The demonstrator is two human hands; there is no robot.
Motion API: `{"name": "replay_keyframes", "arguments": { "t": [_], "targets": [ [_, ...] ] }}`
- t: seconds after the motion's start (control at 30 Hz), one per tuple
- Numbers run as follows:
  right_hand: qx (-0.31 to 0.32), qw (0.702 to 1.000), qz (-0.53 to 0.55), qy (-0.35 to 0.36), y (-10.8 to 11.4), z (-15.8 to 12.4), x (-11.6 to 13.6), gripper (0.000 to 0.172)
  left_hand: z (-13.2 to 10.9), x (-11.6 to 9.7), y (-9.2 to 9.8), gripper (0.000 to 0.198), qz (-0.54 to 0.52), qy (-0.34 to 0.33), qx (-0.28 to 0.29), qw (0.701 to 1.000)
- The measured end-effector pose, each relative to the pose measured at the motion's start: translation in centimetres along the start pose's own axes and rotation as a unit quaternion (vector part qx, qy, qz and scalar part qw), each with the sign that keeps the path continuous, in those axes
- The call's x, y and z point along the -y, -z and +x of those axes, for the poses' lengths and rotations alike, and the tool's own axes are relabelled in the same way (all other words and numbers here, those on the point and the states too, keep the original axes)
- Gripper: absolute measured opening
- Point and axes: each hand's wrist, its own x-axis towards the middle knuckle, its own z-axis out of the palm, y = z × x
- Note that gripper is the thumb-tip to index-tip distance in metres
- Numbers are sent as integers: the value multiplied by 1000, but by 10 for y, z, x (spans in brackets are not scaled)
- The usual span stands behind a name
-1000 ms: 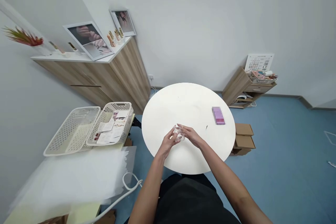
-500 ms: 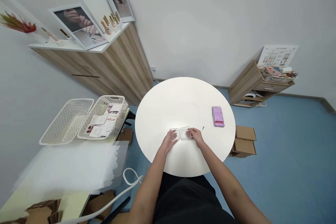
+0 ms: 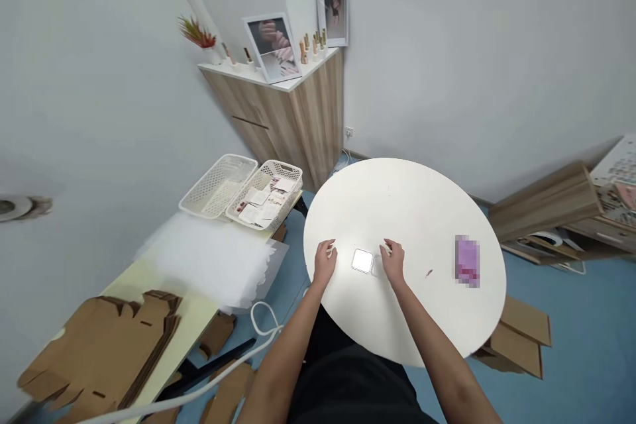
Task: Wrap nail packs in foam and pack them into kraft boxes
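Observation:
A small hinged clear plastic case lies unfolded on the white round table. Its left half looks bright white, while the see-through right half is faint against the tabletop. To the left of the case, my left hand hovers apart from it, fingers loosely curled and holding nothing. My right hand is beside the clear half with its fingers apart; whether a fingertip touches the edge I cannot tell. A small dark reddish sliver lies to the right of my right hand.
A blurred purple pack lies on the table's right side. At left, a side table holds a basket with cards, another white basket, a stack of translucent bags and flattened cardboard boxes. A white cable runs past.
Both hands have let go of the case, and the left has drawn away to the left. My view has turned left, bringing more of the side table into sight.

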Motion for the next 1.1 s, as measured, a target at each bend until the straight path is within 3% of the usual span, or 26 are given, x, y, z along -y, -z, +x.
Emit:
{"name": "replay_keyframes", "arguments": {
  "t": [0.1,0.23,0.33,0.43,0.6,0.73,0.9,1.1],
  "targets": [
    [38,998,13,41,-37,4,39,38,20,-3,53,26,62,-112,-75,989],
    [84,991,15,102,-97,10,93,35,54,2,128,27,161,-178,-176,955],
    [110,983,2,145,-140,17,132,33,82,15,174,29,228,-191,-187,936],
    [126,971,-19,201,-177,24,170,30,106,32,204,30,284,-203,-154,925],
    [141,941,-61,300,-236,38,223,29,124,54,227,38,328,-227,-79,914],
    [185,917,-135,327,-287,56,250,34,122,56,233,43,361,-245,-29,900],
    [248,878,-308,268,-340,83,272,42,120,51,236,44,372,-229,-12,900],
    [285,837,-426,194,-373,107,283,47,120,47,238,45,366,-214,-18,905]
  ]
}}
